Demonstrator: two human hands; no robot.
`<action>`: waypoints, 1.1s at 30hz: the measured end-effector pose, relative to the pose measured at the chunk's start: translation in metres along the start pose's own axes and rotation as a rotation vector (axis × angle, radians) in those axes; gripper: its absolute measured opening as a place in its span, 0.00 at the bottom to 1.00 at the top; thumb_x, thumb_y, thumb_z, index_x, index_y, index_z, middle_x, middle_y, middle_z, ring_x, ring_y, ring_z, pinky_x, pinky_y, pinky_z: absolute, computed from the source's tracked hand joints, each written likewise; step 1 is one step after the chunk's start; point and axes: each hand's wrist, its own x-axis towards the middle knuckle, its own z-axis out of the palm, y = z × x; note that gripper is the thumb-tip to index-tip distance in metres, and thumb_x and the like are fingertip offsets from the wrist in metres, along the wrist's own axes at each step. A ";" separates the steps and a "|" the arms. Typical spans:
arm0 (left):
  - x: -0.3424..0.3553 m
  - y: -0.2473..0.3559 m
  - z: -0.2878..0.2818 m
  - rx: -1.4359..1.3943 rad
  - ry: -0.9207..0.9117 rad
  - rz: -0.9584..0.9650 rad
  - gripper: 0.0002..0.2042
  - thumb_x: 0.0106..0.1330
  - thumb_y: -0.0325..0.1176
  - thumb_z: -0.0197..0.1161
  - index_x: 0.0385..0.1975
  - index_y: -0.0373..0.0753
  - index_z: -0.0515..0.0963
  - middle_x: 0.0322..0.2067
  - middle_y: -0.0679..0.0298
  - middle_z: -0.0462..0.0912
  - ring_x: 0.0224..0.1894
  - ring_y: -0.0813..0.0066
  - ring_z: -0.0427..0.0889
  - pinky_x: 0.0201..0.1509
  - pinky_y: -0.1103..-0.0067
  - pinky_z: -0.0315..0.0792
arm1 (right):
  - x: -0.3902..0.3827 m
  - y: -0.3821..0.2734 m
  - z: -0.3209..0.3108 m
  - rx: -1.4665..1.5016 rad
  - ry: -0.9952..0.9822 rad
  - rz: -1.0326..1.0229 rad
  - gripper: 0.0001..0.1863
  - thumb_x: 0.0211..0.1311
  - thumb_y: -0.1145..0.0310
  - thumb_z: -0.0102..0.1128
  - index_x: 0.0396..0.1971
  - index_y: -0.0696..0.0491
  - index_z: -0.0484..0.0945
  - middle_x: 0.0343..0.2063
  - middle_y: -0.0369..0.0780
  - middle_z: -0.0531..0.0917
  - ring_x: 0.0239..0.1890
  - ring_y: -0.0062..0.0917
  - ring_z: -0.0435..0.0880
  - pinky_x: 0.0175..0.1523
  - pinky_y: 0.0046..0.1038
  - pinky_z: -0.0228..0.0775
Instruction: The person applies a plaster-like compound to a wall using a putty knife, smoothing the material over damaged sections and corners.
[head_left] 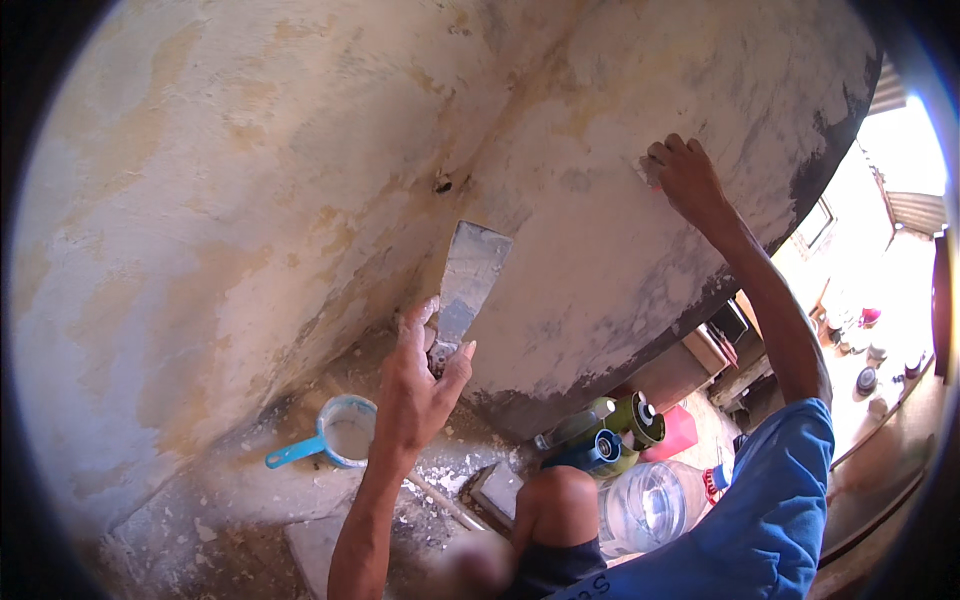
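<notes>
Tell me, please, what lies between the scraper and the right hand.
In the head view, only patchy wall shows between the scraper, held in the left hand, and the right hand.

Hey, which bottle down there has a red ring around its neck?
The large clear bottle, beside the blue sleeve: the red ring sits just below its blue cap. The green bottles beyond it show none.

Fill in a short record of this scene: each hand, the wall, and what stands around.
Left hand: holds a scraper, its flat blade upward
Right hand: raised at the wall, gripping a small thing, mostly hidden
Wall: patchy, whitish and tan
Dipper: blue, left of the left forearm, whitish inside
Clear jug: beside the knee
Behind jug: green bottles, pink container
</notes>
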 end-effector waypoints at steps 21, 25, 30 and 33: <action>0.001 -0.010 0.012 0.036 -0.067 -0.015 0.27 0.63 0.31 0.63 0.60 0.32 0.62 0.40 0.49 0.81 0.38 0.68 0.81 0.44 0.74 0.75 | 0.055 0.034 0.015 -0.051 0.247 0.253 0.21 0.49 0.78 0.59 0.47 0.53 0.78 0.43 0.38 0.76 0.46 0.31 0.74 0.38 0.29 0.71; 0.001 -0.011 0.012 0.029 -0.073 -0.024 0.27 0.64 0.32 0.62 0.61 0.33 0.62 0.41 0.46 0.80 0.40 0.64 0.82 0.45 0.72 0.75 | 0.068 0.003 0.035 -0.058 0.169 0.180 0.22 0.50 0.76 0.59 0.50 0.55 0.77 0.45 0.38 0.75 0.48 0.32 0.73 0.39 0.29 0.72; 0.001 -0.012 0.010 -0.031 -0.033 0.035 0.26 0.64 0.30 0.62 0.60 0.35 0.60 0.30 0.64 0.78 0.23 0.84 0.71 0.24 0.83 0.69 | 0.031 -0.066 0.044 -0.001 0.113 0.187 0.25 0.51 0.72 0.59 0.53 0.55 0.75 0.49 0.38 0.72 0.50 0.31 0.71 0.42 0.30 0.71; 0.001 -0.014 0.005 0.042 -0.024 0.068 0.26 0.64 0.30 0.62 0.60 0.35 0.61 0.31 0.63 0.78 0.23 0.83 0.71 0.24 0.83 0.69 | 0.003 -0.082 0.046 0.002 0.065 0.134 0.26 0.51 0.72 0.59 0.55 0.55 0.73 0.48 0.38 0.72 0.49 0.31 0.71 0.42 0.30 0.71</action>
